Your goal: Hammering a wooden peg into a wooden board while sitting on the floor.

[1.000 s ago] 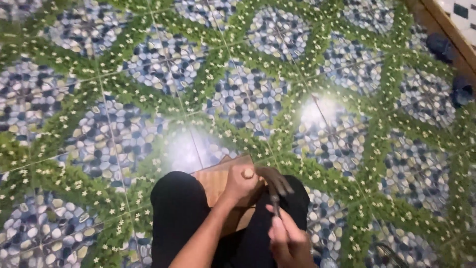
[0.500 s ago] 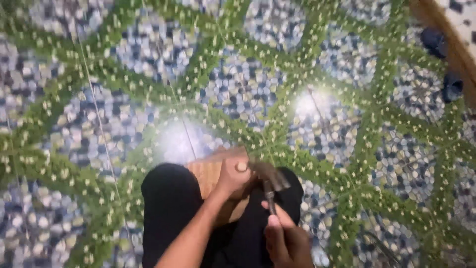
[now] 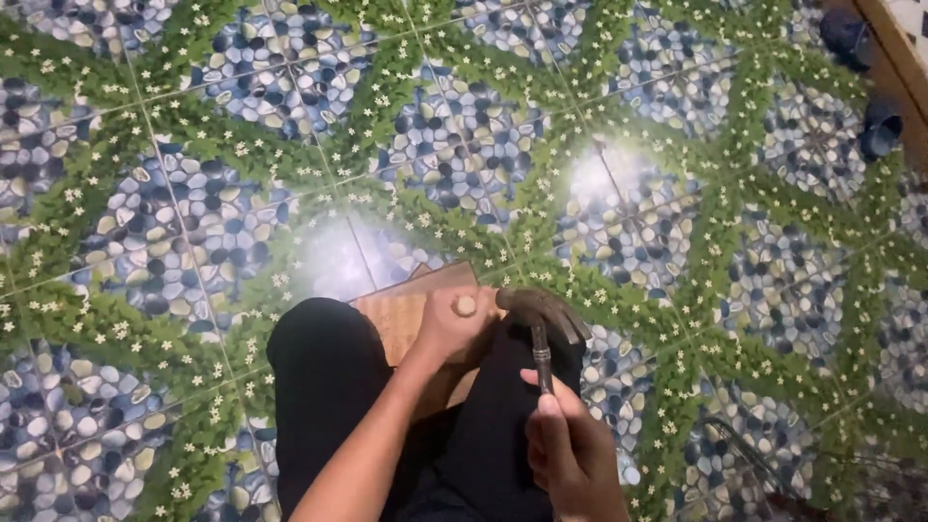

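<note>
My left hand [image 3: 456, 329] grips a short round wooden peg [image 3: 466, 305] and rests it on a ribbed wooden board [image 3: 401, 311] that lies across my black-trousered knees [image 3: 324, 372]. In my right hand [image 3: 570, 454] I hold a claw hammer by its handle. The dark hammer head [image 3: 541, 307] sits level with the peg, just to its right, almost touching my left hand. Most of the board is hidden under my hand and legs.
The floor [image 3: 193, 213] is glossy tile patterned with blue pebbles and green leaves, with two bright light glares. A pair of dark blue slippers [image 3: 865, 82] lies at the top right beside a wooden threshold [image 3: 894, 48]. Thin dark wires [image 3: 744, 454] lie at the lower right.
The view has shifted, so the hands sit a little higher. The hammer head has come closer to the peg and is now sharp instead of blurred. My left hand keeps its hold.
</note>
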